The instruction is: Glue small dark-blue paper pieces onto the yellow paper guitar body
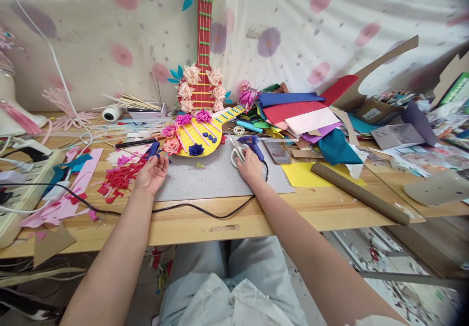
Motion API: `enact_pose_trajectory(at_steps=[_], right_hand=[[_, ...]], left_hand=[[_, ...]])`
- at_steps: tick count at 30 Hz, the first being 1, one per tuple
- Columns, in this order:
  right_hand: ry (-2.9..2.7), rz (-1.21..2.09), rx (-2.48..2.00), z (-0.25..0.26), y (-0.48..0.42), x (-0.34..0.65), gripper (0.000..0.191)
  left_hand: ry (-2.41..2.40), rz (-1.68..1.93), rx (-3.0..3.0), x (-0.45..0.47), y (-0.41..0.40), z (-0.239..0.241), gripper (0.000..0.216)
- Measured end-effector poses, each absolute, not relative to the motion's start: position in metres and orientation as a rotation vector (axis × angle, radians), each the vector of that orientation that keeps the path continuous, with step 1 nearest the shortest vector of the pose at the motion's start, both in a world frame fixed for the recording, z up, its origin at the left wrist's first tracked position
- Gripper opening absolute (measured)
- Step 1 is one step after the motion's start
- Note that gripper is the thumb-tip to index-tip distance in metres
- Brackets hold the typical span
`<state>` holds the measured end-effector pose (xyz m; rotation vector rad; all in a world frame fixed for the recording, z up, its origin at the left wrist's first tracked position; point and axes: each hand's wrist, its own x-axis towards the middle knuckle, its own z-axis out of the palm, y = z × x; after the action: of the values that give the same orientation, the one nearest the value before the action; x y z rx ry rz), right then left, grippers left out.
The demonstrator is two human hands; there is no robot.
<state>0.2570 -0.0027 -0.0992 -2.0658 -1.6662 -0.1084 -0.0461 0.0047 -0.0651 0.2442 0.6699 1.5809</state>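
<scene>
My left hand (151, 173) lies palm up at the left edge of the grey cutting mat (212, 177), fingers curled round a small dark blue paper piece (154, 149). My right hand (250, 166) rests on the mat with its fingers on the white handles of a pair of scissors (236, 151), right beside a blue glue gun (253, 145). Just beyond both hands lies a small yellow paper guitar (200, 138) decked with pink and blue paper flowers. A larger red guitar (203, 62) leans upright on the cloth behind.
Red paper scraps (119, 177) and pink strips lie left of the mat. A black cable (205, 211) runs along the table's front. Stacked coloured sheets (300, 116), a brown cardboard tube (361, 194), boxes and cardboard crowd the right. A power strip (22, 179) sits far left.
</scene>
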Motion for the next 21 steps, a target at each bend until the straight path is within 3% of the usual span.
enact_pose_trajectory(at_steps=[10, 13, 16, 21], right_hand=[[-1.598, -0.211, -1.826, -0.096, -0.007, 0.262, 0.020], [-1.550, -0.108, -1.646, -0.094, -0.009, 0.259, 0.016], [-1.484, 0.195, -1.489, -0.091, -0.005, 0.244, 0.011], [-1.079, 1.060, -1.374, -0.083, 0.028, 0.201, 0.013]], left_hand=[[0.626, 1.560, 0.209, -0.043, 0.007, -0.063, 0.021], [0.619, 1.533, 0.212, -0.038, 0.009, -0.061, 0.025], [0.619, 1.503, 0.216, -0.033, 0.010, -0.061, 0.028], [0.601, 1.492, 0.212, -0.033, 0.010, -0.062, 0.028]])
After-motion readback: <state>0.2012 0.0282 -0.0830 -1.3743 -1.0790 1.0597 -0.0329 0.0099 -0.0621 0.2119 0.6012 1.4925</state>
